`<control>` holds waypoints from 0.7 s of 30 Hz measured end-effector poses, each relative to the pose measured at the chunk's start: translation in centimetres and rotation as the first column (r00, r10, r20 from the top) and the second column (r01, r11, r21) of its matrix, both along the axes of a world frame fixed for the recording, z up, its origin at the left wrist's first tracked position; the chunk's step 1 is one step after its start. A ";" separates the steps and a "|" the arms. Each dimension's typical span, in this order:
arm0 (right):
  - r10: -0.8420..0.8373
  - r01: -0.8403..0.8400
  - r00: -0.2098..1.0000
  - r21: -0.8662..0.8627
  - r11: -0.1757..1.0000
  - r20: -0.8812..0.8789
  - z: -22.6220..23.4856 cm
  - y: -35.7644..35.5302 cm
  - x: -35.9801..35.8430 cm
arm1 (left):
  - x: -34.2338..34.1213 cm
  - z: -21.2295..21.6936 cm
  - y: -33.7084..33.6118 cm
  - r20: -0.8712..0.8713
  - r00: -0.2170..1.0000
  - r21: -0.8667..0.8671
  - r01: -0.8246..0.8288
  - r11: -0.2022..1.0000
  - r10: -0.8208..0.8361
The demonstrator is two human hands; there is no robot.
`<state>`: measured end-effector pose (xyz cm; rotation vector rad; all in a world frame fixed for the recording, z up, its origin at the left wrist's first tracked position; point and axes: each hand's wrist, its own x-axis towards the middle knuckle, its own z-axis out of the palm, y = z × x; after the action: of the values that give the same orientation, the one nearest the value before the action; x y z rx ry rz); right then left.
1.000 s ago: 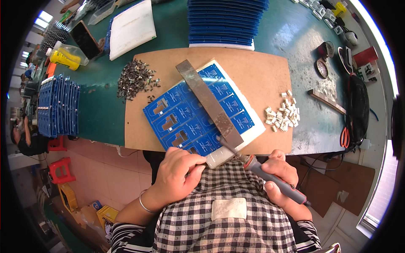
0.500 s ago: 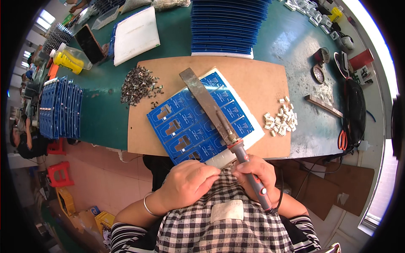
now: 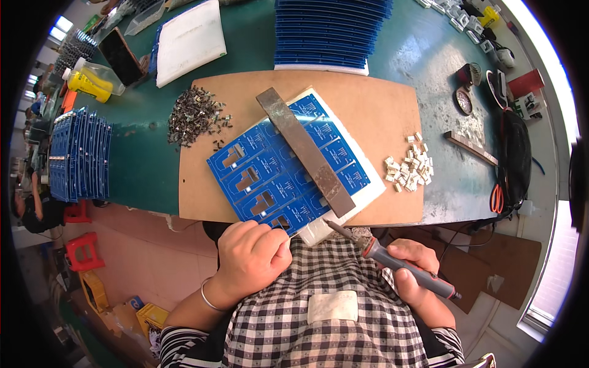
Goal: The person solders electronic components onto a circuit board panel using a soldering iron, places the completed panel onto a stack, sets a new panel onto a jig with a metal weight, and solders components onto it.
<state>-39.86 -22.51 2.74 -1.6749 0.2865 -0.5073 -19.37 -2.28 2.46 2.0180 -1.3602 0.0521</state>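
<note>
My right hand (image 3: 418, 260) grips a soldering iron (image 3: 383, 254) by its grey and red handle. The iron's tip points up-left, close to the near corner of a blue circuit board panel (image 3: 254, 161). Curled at that panel's near left edge is my left hand (image 3: 253, 253), its fingers closed; what they hold, if anything, is hidden. A brown metal bar (image 3: 308, 153) lies diagonally across the panel. Beneath both sits a white pad (image 3: 366, 197), its right edge showing.
A brown board (image 3: 392, 110) underlies the work. Loose dark components (image 3: 197, 116) lie left, white connectors (image 3: 410, 164) right. Upright blue boards (image 3: 80, 156) stand far left, a tall blue stack (image 3: 331, 34) behind. Scissors (image 3: 497, 197) and another bar (image 3: 471, 148) lie far right.
The soldering iron has swung away from over the bar, down and to the right, its tip now near the panel's corner. My left hand has shifted slightly left.
</note>
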 end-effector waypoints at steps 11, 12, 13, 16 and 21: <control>0.010 -0.011 0.995 -0.016 1.000 -0.099 -1.0 0.6 0.3 | 0.0 -0.4 -0.5 0.037 0.999 0.018 0.003 1.000 -0.004; 0.014 -0.017 0.995 -0.034 0.999 -0.099 -1.0 0.5 0.4 | 0.1 -0.5 -0.5 0.050 0.999 0.036 0.006 0.999 -0.008; 0.018 -0.021 0.995 -0.034 0.999 -0.099 -1.0 0.5 0.4 | 0.1 -0.5 -0.6 0.057 0.998 0.017 0.001 1.000 -0.002; 0.014 -0.016 0.995 -0.023 1.000 -0.104 -1.2 0.6 0.5 | 0.0 -0.5 -0.6 0.061 0.998 0.025 0.000 1.000 -0.002; 0.019 -0.021 0.995 -0.023 1.000 -0.100 -1.3 0.4 0.8 | 0.0 -0.5 -0.6 0.026 1.000 0.069 0.001 0.998 -0.002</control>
<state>-39.11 -22.09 1.46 -1.7277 0.3374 -0.4142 -19.34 -2.84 1.94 2.0800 -1.3970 0.0310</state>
